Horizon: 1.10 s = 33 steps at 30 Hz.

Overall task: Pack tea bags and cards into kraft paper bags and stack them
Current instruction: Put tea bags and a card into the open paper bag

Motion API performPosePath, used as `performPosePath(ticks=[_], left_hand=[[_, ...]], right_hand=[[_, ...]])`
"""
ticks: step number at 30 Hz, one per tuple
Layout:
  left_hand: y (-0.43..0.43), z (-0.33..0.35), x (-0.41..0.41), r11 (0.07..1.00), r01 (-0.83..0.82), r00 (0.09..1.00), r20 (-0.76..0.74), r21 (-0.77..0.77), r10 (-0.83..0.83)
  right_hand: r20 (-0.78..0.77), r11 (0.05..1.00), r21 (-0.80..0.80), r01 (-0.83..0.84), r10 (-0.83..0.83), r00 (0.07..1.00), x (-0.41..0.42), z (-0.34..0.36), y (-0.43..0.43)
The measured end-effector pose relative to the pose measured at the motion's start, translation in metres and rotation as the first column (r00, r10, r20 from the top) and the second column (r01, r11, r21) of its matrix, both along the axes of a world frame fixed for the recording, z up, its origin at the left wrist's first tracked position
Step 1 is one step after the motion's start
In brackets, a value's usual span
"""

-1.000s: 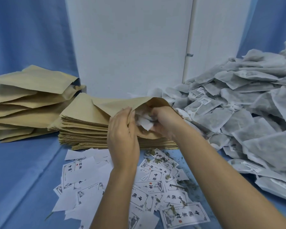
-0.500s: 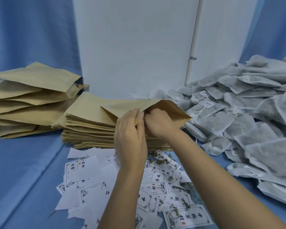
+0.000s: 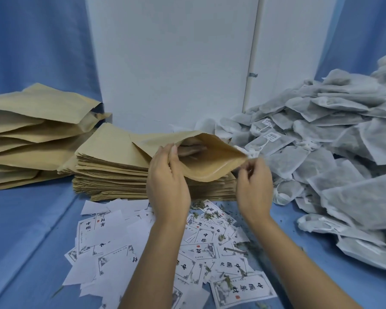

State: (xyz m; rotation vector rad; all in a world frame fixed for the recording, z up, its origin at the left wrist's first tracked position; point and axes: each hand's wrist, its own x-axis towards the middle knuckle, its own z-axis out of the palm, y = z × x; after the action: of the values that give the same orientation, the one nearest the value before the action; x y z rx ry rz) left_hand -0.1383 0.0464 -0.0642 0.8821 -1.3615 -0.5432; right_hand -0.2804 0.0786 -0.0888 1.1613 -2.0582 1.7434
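Kraft bag (image 3: pixel 212 168) held mouth-open above empty stack (image 3: pixel 112 172); contents hidden. Left hand (image 3: pixel 168 184) grips rim. Right hand (image 3: pixel 254 186) blurred at corner, grip unclear. Filled bags (image 3: pixel 31 130) few; tea bags (image 3: pixel 321 141) and cards (image 3: pixel 120 241) many, so probably much left.

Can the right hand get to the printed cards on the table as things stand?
Probably yes: the right hand is outside the kraft bag, just above the cards, with nothing between. Blur hides whether it pinches the bag's corner.

Fingertips of the right hand (image 3: pixel 254 188) are blurred.
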Motion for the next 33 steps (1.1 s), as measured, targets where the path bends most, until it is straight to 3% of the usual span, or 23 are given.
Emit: performPosePath(ticks=[2, 9, 13, 18, 21, 27, 30, 33], left_hand=[[0.002, 0.001, -0.002, 1.000, 0.000, 1.000, -0.017, 0.012, 0.000], [0.005, 0.005, -0.003, 1.000, -0.014, 0.994, -0.109, 0.018, 0.016], [0.002, 0.005, 0.000, 1.000, -0.026, 0.990, -0.136, 0.000, 0.025], [-0.002, 0.004, 0.005, 0.999, -0.051, 0.990, -0.129, -0.010, 0.049], [-0.003, 0.004, 0.006, 0.998, -0.062, 0.987, -0.148, -0.012, 0.060], [-0.004, 0.003, 0.007, 0.997, -0.068, 0.987, -0.146, -0.022, 0.064], [-0.002, 0.004, 0.007, 0.996, -0.076, 0.990, -0.125, -0.048, 0.070], [-0.003, 0.004, 0.008, 0.995, -0.090, 0.987, -0.141, -0.035, 0.084]], right_hand=[[-0.115, 0.979, 0.194, 0.061, -0.038, 0.993, -0.014, -0.019, -0.002], [-0.267, 0.827, 0.544, 0.139, 0.014, 0.964, -0.038, -0.032, -0.003], [-0.234, 0.817, 0.567, 0.106, 0.036, 0.972, -0.043, -0.034, -0.007], [-0.358, 0.820, 0.560, 0.120, 0.109, 0.927, -0.042, -0.027, -0.019], [-0.302, 0.810, 0.583, 0.062, 0.146, 0.942, -0.040, -0.023, -0.026], [-0.237, 0.903, 0.428, -0.043, 0.158, 0.959, -0.032, -0.023, -0.027], [-0.159, 0.985, 0.172, -0.016, 0.044, 0.986, -0.028, -0.019, -0.017], [-0.121, 0.993, -0.103, 0.051, -0.063, 0.991, -0.026, -0.010, -0.008]])
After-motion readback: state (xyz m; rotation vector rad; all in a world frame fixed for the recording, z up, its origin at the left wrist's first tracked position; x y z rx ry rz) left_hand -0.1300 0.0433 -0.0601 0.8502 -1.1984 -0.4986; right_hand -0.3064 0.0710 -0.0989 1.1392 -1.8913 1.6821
